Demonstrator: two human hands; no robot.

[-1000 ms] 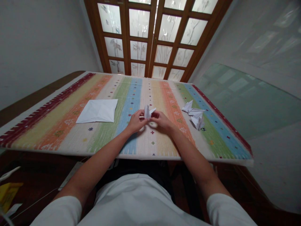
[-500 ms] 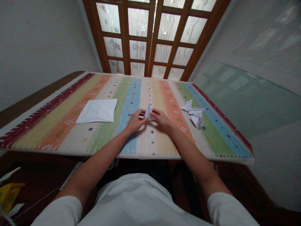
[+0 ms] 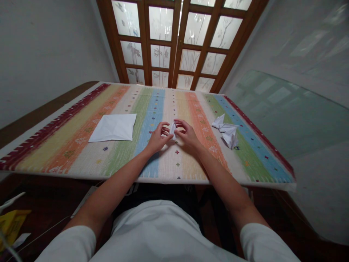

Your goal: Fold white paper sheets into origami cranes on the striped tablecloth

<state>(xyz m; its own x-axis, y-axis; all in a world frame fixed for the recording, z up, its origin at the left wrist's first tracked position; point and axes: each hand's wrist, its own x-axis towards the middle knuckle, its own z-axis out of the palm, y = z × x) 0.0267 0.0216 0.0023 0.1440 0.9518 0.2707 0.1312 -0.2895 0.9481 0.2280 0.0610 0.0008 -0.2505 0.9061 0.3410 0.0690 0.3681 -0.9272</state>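
Between my hands, just above the middle of the striped tablecloth, a small piece of folded white paper point(image 3: 172, 130) stands upright. My left hand point(image 3: 159, 138) pinches its left side between thumb and fingers. On the right side, my right hand point(image 3: 187, 134) grips it with the thumb low and the fingers curled over the top. The fingers partly hide the folds. A flat sheet of white paper point(image 3: 113, 127) with faint creases lies to the left. Several folded paper figures point(image 3: 228, 131) with pointed tips lie close together on the right.
A table under a striped tablecloth point(image 3: 122, 160) spans the view, its front edge close to my body. Behind it stand wooden doors with glass panes point(image 3: 160, 23). A glass panel point(image 3: 289, 112) leans along the right wall. A yellow object point(image 3: 13, 225) is at the lower left.
The folded paper has turned and looks narrower now. My right fingers have lifted and curled over its top, while my left fingers have spread slightly. The sheet and figures stay in place.
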